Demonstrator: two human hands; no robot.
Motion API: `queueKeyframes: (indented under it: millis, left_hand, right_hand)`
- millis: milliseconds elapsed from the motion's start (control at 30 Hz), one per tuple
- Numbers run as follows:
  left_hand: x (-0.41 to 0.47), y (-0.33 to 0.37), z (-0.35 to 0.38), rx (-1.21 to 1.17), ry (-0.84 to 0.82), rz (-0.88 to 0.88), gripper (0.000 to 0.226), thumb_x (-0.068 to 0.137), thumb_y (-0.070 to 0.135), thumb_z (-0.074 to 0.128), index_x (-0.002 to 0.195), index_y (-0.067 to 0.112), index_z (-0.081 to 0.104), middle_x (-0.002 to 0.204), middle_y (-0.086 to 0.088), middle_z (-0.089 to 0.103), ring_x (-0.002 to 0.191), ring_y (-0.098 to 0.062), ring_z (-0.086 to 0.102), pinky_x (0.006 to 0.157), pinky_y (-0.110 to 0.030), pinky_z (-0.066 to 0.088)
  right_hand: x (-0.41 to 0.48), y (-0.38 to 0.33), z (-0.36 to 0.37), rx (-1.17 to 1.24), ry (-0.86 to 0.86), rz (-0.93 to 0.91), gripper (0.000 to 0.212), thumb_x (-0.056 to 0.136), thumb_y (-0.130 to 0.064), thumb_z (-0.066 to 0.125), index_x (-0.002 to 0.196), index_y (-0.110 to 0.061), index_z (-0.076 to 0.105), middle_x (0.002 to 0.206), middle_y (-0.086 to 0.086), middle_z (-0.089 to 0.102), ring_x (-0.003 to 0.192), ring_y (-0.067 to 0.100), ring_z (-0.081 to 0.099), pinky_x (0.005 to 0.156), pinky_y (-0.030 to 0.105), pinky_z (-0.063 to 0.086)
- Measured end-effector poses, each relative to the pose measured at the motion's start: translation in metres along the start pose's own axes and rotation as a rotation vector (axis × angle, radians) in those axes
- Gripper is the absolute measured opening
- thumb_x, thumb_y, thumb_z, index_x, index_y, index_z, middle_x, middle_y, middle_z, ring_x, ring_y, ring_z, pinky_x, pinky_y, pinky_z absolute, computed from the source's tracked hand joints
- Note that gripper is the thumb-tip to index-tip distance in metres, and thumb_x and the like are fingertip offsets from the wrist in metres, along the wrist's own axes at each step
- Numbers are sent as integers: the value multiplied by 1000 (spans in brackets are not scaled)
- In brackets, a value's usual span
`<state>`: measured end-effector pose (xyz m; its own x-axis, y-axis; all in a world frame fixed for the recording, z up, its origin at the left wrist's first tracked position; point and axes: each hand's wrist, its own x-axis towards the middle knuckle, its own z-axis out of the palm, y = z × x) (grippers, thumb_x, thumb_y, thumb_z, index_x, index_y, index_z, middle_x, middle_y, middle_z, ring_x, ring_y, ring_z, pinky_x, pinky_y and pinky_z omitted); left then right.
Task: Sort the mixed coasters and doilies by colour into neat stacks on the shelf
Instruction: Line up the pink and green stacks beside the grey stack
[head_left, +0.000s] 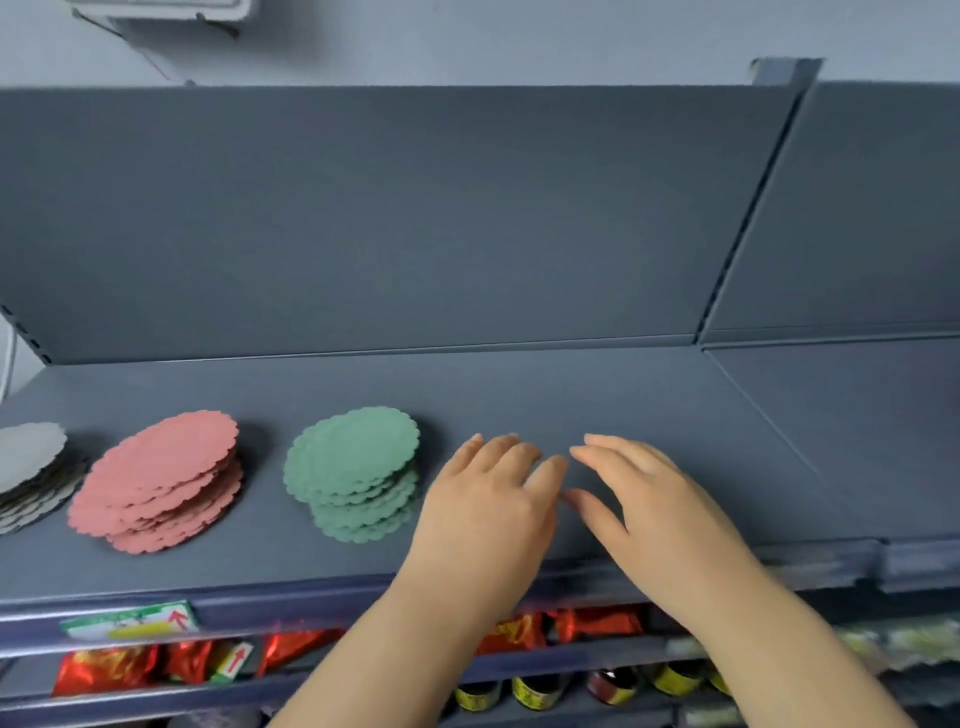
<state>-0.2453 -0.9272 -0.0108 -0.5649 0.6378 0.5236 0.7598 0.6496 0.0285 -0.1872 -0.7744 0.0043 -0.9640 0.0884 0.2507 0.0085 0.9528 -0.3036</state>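
Three stacks of scalloped round doilies lie on the dark grey shelf (519, 395). A grey stack (28, 467) sits at the far left, partly cut off by the frame. A pink stack (161, 480) is beside it, fanned and uneven. A green stack (356, 470) stands further right, also slightly fanned. My left hand (488, 506) hovers palm down just right of the green stack, fingers relaxed, holding nothing. Close beside it, my right hand (654, 506) is also palm down with straight fingers and holds nothing.
The shelf's back panel (415, 218) rises behind the stacks. A seam (753, 400) divides this shelf from another section at the right. Below the front edge hang a price tag (130, 621), red snack packets (104, 667) and small jars (535, 691).
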Motion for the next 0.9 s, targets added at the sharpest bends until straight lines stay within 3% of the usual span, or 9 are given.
queueKeyframes:
  millis: [400, 900]
  left_hand:
    - [53, 207, 48, -63, -60, 55, 33, 85, 27, 42, 103, 20, 69, 95, 3, 69, 96, -20, 66, 89, -38, 50]
    - [148, 240, 112, -120, -16, 79, 37, 86, 28, 38, 102, 19, 70, 90, 4, 70, 87, -19, 67, 87, -40, 51]
  right_hand:
    - [-112, 196, -91, -48, -36, 145, 50, 90, -53, 36, 137, -34, 35, 144, -18, 30, 132, 1, 25, 105, 19, 23]
    - [-76, 288, -108, -19, -41, 197, 45, 90, -48, 40, 134, -35, 39, 141, -19, 34, 129, 0, 29, 104, 19, 27]
